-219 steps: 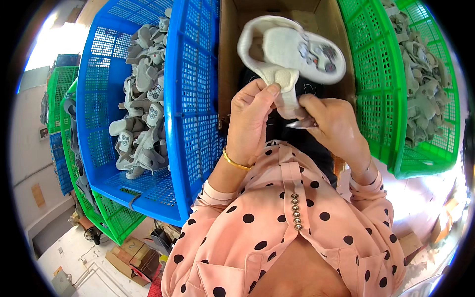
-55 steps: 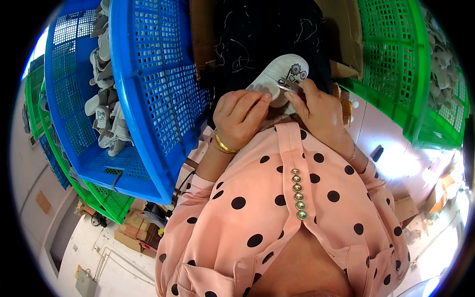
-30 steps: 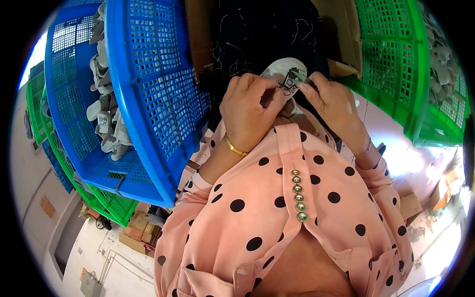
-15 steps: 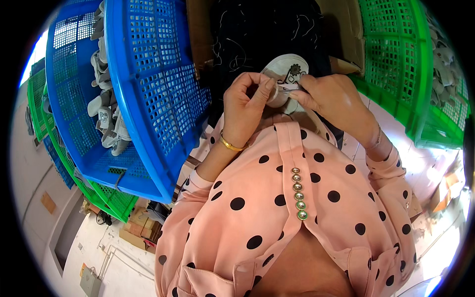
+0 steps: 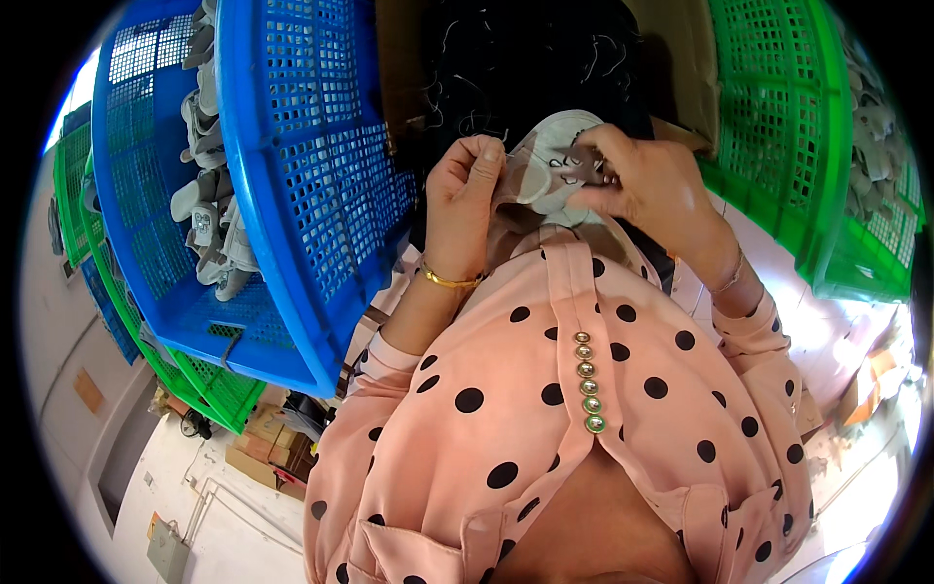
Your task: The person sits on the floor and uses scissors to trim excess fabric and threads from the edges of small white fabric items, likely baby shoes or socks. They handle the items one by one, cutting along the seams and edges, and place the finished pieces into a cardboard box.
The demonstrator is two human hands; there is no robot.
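Our white, black-printed, round-toed shoe (image 5: 550,146) slants lengthwise, toe forward-right; left hand (image 5: 465,200) presses thumb to forefinger; right hand (image 5: 662,190) bends inward, its grip too blurred to tell.

Blue basket (image 5: 240,185), pale shoes (image 5: 206,226) inside; green basket (image 5: 778,122), similar shoes (image 5: 872,131); dark lap (image 5: 535,63) (thread-strewn)

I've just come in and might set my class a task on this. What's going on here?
A person in a spotted pink shirt has both hands at a pale shoe over dark trousers. The left hand is pinched at the shoe's near left side; what lies between its fingertips is unclear. The right hand holds a dark, blurred thing in front of the shoe. More shoes fill a blue basket on the left and a green basket on the right.
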